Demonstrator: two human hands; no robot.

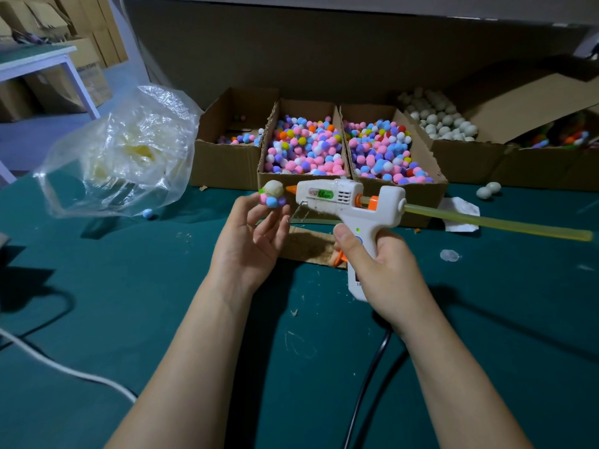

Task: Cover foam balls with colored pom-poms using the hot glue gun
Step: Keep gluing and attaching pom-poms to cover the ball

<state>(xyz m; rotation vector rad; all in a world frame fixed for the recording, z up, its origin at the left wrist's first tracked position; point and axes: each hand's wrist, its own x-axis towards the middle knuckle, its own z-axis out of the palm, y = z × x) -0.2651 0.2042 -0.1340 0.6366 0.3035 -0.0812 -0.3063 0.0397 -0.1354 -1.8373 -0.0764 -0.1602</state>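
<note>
My left hand (249, 241) pinches a foam ball (273, 194) at its fingertips; the ball's top is bare and several pink, blue, purple and green pom-poms stick to its lower half. My right hand (379, 257) grips the handle of a white hot glue gun (343, 197). Its orange nozzle (290, 188) points left and almost touches the ball. A yellowish glue stick (499, 220) pokes out of the gun's back to the right. Two cardboard boxes of mixed pom-poms (304, 145) (382, 150) sit just behind.
A box of bare foam balls (440, 119) stands back right, with two loose ones (487, 189) on the green table (146, 286). A crumpled clear plastic bag (126, 150) lies left. A black cord (372, 371) and a white cord (64, 367) cross the table. A cardboard scrap (308, 244) lies under the gun.
</note>
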